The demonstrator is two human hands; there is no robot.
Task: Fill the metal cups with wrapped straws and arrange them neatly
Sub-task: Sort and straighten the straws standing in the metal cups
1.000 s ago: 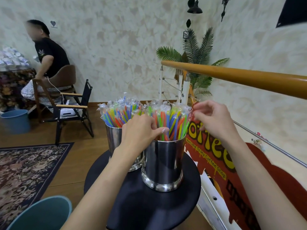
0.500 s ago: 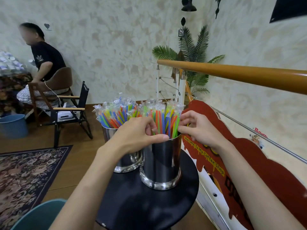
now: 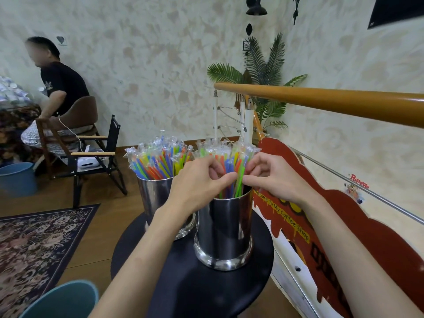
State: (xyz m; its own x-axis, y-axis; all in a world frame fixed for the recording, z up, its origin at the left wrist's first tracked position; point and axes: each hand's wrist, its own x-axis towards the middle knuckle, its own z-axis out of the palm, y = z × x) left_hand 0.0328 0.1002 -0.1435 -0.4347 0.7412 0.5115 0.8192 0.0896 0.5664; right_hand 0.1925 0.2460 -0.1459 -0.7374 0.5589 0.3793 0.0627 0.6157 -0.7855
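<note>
Two shiny metal cups stand side by side on a small round black table (image 3: 195,292). The near right cup (image 3: 226,228) holds a bundle of colourful wrapped straws (image 3: 231,160). The far left cup (image 3: 153,191) is packed with its own wrapped straws (image 3: 158,160). My left hand (image 3: 197,184) and my right hand (image 3: 273,177) meet over the right cup's rim. Both have their fingers and thumbs curled round that cup's straws, gathering them from either side. The lower parts of those straws are hidden by my fingers.
A wooden handrail (image 3: 332,101) runs across on the right above a red coffee-shop sign (image 3: 321,226). A teal bin (image 3: 62,299) sits at the lower left beside a patterned rug (image 3: 34,244). A person (image 3: 55,86) sits on a chair at the far left, near a folding chair (image 3: 98,157).
My right hand came down from the straw tips and closed in on the right cup's straws, meeting my left hand at the rim. The bundle is now squeezed tighter.
</note>
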